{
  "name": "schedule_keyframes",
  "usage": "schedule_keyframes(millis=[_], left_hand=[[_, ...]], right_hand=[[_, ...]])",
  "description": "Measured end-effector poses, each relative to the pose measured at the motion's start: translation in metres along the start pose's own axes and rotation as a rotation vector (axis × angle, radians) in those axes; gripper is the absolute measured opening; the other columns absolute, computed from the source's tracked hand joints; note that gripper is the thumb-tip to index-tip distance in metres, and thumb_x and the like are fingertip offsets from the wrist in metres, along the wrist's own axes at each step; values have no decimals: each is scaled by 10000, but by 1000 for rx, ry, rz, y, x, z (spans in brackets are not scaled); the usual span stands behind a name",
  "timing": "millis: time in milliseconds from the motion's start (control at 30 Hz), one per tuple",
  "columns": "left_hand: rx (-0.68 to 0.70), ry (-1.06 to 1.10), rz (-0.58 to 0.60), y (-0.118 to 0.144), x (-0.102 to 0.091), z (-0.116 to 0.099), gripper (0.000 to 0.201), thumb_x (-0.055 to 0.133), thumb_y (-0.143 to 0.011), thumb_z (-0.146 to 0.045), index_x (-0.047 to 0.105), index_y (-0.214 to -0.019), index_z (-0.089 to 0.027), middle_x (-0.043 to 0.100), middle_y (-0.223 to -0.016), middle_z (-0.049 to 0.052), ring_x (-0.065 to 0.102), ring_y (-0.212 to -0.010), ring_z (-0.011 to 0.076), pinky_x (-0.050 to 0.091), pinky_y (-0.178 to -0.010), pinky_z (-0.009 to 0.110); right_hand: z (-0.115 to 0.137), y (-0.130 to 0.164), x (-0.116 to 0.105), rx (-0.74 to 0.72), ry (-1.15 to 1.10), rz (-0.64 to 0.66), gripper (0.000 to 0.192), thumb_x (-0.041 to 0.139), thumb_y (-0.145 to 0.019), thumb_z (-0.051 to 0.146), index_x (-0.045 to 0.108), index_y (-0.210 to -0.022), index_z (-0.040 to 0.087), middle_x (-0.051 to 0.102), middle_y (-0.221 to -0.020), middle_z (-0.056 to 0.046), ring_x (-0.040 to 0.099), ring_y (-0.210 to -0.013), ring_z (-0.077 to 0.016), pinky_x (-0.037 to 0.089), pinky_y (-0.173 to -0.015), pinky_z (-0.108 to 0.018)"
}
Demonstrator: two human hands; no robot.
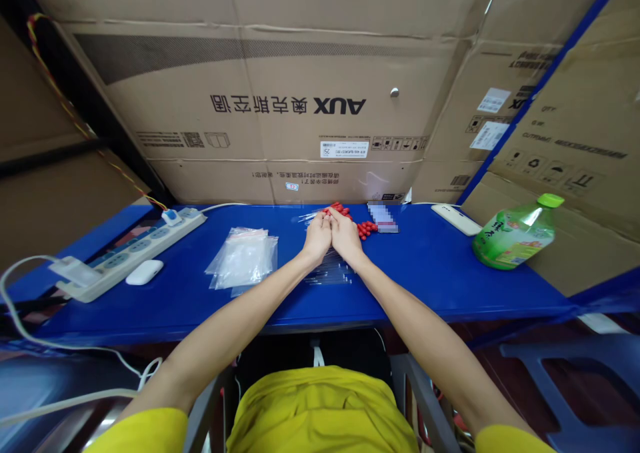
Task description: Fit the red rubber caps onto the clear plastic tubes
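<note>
While both arms stretch forward over a blue table, a person in a yellow shirt works at a small heap of red pieces lying at the far middle of the surface, just short of the cardboard boxes walling the back. Seen from the head camera, the left hand and right hand press side by side, knuckles touching, fingers curled down over something small at the near edge of the heap; what they pinch is hidden, and whether either hand is closed on a piece cannot be told. Clear plastic, seemingly a bag, lies under the wrists. Left of the hands sits a loose stack of clear zip bags; farther left, a power strip and a white case. To the right lie a white remote-like bar and a green bottle on its side, well apart from the work. Judging by the tight posture, the job looks best done with fingertips low and close together, the pieces kept over the table so none roll away, and the forearms kept clear of the plastic beneath.
</note>
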State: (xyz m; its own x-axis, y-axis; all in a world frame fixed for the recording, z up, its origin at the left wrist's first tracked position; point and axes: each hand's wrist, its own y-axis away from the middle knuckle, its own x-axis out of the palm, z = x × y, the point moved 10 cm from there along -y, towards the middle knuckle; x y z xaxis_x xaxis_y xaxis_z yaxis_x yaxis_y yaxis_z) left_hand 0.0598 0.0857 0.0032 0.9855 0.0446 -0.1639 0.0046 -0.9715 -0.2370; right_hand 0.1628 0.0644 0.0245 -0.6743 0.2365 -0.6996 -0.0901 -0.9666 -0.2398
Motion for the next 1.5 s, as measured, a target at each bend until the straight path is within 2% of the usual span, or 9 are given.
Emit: schedule_keyframes(millis=[333,500,667,833,933,1000,1133,1267,1500], left_hand=[[149,-545,17,-8,-9,-14,289,373,-1070,-203,655,-1081,-142,763,-1067,166,718,-951,264,484,-859,335],[384,-722,123,-15,-14,-29,318,345,-1101,-269,627,-1183,-146,764,-964,151,720,-827,248,459,-771,302],[546,-840,272,-21,-23,-32,319,360,-1102,-313,623,-1190,-155,726,-821,119,682,-720,229,407,-690,277],[619,-810,368,-19,-25,-34,331,363,-1099,-355,635,-1041,-174,659,-717,63,591,-619,184,360,-652,270],[616,-731,394,-16,-22,-37,337,365,-1098,-367,625,-993,-180,638,-697,38,560,-593,167,344,-640,267],[589,-676,357,-16,-21,-39,333,367,-1096,-366,621,-981,-185,655,-724,38,581,-615,167,353,-651,263],[466,-626,184,-22,-25,-37,312,366,-1093,-331,633,-1003,-197,718,-822,61,672,-743,198,408,-723,263],[360,-620,96,-23,-26,-31,274,392,-1085,-302,642,-1032,-202,763,-936,94,724,-853,232,452,-786,280],[300,-607,65,-14,-27,-29,258,367,-1090,-280,611,-1078,-195,759,-925,113,736,-863,261,457,-768,301]], right_hand=[[-1,-28,1,-78,-33,96,423,465,-1028,265,718,-1365,302,743,-1327,-43,667,-1258,-243,496,-1082,-354],[12,-41,-2,-159,-196,171,388,475,-1028,241,748,-1303,224,786,-1006,-41,705,-925,-194,556,-866,-295],[11,-36,5,-15,-396,310,452,458,-1068,331,625,-1455,168,541,-569,58,421,-451,-99,445,-510,-226],[11,-24,4,-28,-525,491,494,500,-1069,428,595,-1467,152,265,-435,138,183,-368,-73,295,-411,-193],[9,-19,1,-83,-512,544,460,509,-1058,435,629,-1415,171,279,-443,130,209,-372,-93,266,-403,-197],[11,-20,-5,-150,-390,456,402,475,-1069,401,668,-1349,186,421,-486,90,351,-410,-113,355,-465,-208],[25,-19,-18,-270,116,179,326,451,-1074,326,732,-1197,212,771,-996,-80,703,-929,-208,495,-830,-272],[29,-15,-16,-264,368,153,400,360,-1103,371,658,-1345,261,763,-1200,-116,705,-1121,-273,482,-944,-333],[29,-9,-13,-224,375,122,406,336,-1113,398,544,-1438,271,775,-1150,-107,731,-1077,-279,498,-927,-349]])
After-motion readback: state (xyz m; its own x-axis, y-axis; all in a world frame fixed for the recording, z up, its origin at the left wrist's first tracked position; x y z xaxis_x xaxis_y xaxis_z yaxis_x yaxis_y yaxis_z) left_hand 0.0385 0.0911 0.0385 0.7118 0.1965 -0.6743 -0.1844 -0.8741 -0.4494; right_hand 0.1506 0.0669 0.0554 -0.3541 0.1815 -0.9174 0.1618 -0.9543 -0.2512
